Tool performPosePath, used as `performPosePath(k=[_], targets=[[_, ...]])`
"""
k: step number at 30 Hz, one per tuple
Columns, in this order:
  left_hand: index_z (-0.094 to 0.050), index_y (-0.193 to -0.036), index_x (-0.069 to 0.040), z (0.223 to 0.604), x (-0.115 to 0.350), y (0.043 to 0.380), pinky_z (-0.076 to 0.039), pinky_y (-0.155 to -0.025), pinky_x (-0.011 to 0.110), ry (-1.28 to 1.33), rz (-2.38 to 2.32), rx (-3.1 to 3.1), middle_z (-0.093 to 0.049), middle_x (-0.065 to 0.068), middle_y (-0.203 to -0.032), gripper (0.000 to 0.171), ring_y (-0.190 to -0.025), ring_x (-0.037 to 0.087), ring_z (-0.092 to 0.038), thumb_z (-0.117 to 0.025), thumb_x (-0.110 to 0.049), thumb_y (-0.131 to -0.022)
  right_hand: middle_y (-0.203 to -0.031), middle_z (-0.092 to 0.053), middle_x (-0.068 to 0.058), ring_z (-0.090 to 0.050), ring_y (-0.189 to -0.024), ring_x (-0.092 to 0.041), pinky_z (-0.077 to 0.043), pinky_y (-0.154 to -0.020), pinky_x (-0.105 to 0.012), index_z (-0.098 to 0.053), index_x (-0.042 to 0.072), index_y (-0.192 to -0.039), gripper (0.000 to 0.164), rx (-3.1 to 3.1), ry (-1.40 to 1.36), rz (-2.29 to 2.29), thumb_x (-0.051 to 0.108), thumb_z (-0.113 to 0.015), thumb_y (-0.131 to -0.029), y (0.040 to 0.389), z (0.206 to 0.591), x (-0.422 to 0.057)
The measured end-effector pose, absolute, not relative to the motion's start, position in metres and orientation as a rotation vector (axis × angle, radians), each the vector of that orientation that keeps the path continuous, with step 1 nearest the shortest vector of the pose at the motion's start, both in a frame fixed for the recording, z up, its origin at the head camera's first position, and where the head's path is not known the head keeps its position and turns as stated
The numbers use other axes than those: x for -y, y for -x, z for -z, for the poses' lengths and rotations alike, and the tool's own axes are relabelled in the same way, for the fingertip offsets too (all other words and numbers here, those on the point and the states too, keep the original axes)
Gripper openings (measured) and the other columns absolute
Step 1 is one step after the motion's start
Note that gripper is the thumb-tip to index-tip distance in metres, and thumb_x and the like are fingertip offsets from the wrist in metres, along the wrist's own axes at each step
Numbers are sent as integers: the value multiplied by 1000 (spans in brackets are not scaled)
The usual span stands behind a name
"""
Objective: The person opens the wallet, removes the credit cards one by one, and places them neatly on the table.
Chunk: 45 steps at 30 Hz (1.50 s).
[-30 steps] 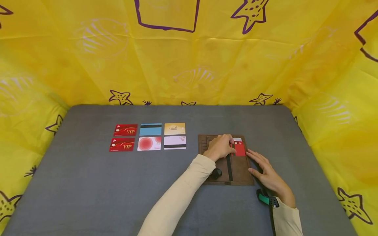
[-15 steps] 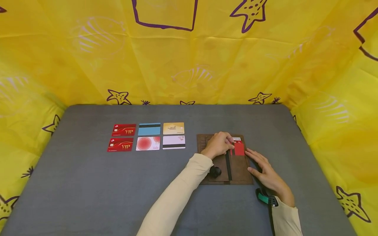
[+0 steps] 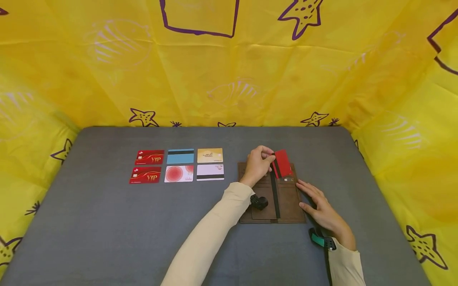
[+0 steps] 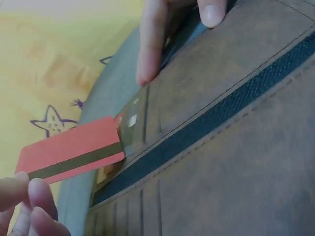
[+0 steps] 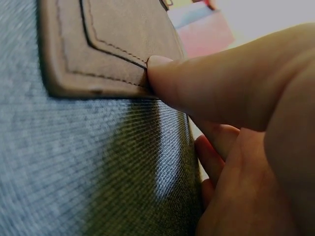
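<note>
We see the red card [image 3: 284, 163] tilted over the far end of the open brown wallet [image 3: 291, 202], its long axis, marked by a dark stripe [image 4: 76, 161], running from the left hand's [image 3: 258, 165] fingertip pinch toward the right panel's slots [image 4: 153, 118]; contact there we cannot tell. The right hand [image 3: 325, 210], farther off, grips nothing, fingers loosely extended, touching the wallet's right edge. Smooth card contrasts with matte, stitched, leather-like panels and a ribbed black band [image 3: 275, 198].

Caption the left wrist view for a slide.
Left fingers pinch a rectangular, dark-striped red card over an open, stitched, brown leather-look wallet.
</note>
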State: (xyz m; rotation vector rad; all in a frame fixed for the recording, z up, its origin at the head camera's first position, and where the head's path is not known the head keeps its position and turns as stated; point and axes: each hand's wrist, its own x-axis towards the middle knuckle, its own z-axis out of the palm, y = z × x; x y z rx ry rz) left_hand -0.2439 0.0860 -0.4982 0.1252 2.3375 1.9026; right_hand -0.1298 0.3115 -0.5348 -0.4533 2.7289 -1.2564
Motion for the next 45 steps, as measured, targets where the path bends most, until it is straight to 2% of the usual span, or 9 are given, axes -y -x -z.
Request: performPosePath(k=[6,13,18,22,26,30,36,40,45], targets=[[-62,-105,-3,497,-74,241,-44,-44,19,-95,-1876,-2325,-67,12,-92,11,-64,34,-69,-64,-10,-96,-153,-33,-30,-16,-140,-56,-10,-97,-81,-44,0,-146,59,-2724,458,1261,1,-64,-91,129,534,-311],[-63,-103,-4,502,-60,235,-44,-49,18,-148,-1777,-2436,-70,12,-89,13,-56,20,-66,-68,-9,-93,-153,-35,-30,-19,-139,-55,-12,-98,-80,-44,0,-146,58,-2738,483,1253,2,-65,-91,130,534,-310],[-61,-124,-5,500,-48,232,-47,-61,20,-316,-1597,-2533,-69,9,-87,35,-56,8,-59,-69,-8,-91,-153,-34,-30,-18,-140,-55,-10,-97,-81,-44,0,-146,58,-2729,471,1265,1,-64,-91,130,534,-311],[-54,-139,-6,500,-39,228,-44,-70,25,-479,-1406,-2610,-67,6,-84,53,-64,8,-53,-72,-10,-89,-153,-34,-30,-17,-140,-55,-9,-97,-81,-44,0,-146,59,-2722,462,1274,1,-65,-91,131,534,-311],[-48,-144,-7,501,-31,223,-43,-67,24,-582,-1306,-2614,-64,3,-79,64,-66,9,-51,-76,-10,-86,-154,-33,-29,-16,-141,-55,-9,-97,-82,-44,1,-146,59,-2714,460,1268,1,-64,-91,131,534,-311],[-49,-142,-10,504,-25,216,-43,-63,24,-629,-1250,-2608,-64,5,-78,66,-65,11,-53,-79,-11,-84,-154,-33,-29,-16,-141,-55,-9,-97,-82,-43,1,-147,59,-2713,460,1259,2,-64,-92,131,535,-311],[-53,-139,-15,507,-19,206,-46,-66,27,-609,-1102,-2676,-73,8,-100,64,-76,14,-61,-82,-15,-82,-154,-33,-30,-16,-140,-56,-10,-97,-81,-43,-1,-146,58,-2719,477,1260,2,-63,-92,131,536,-311],[-53,-141,-15,506,-11,199,-46,-63,28,-587,-1026,-2719,-72,8,-93,65,-73,15,-60,-81,-17,-82,-154,-33,-30,-17,-140,-56,-9,-98,-81,-43,-1,-146,57,-2720,480,1264,3,-64,-93,130,534,-311],[-55,-140,-14,505,-2,188,-48,-62,31,-605,-911,-2797,-73,7,-101,64,-75,16,-62,-81,-25,-83,-154,-33,-29,-16,-140,-56,-9,-98,-82,-44,0,-146,56,-2715,475,1271,5,-63,-93,129,532,-310]])
